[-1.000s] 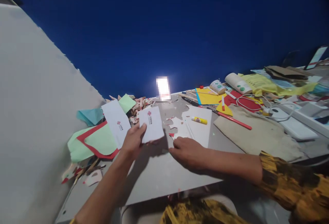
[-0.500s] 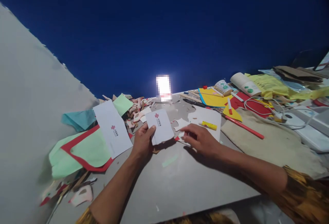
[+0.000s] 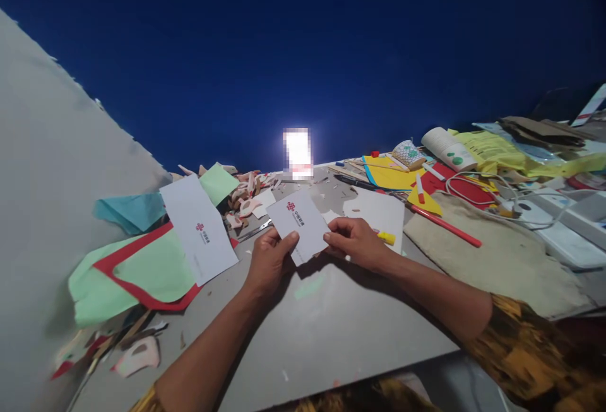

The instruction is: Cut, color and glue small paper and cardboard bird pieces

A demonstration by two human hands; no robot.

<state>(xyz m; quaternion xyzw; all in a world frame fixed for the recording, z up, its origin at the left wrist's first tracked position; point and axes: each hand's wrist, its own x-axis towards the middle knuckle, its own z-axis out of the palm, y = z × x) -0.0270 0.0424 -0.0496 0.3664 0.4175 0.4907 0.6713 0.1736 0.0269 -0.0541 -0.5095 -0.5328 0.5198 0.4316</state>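
Blue wall point(image 3: 331, 71) behind, grey table point(image 3: 360, 323) below. White card point(image 3: 303, 226) is held over the table's middle, left edge pinched by left hand point(image 3: 269, 262), right corner by right hand point(image 3: 358, 245); fingers of both closed on it, presumably so it is kept steady.

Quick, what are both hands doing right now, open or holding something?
Left hand: closed, holding the white card, thumb on top.
Right hand: closed, fingers gripping the same card's right edge.
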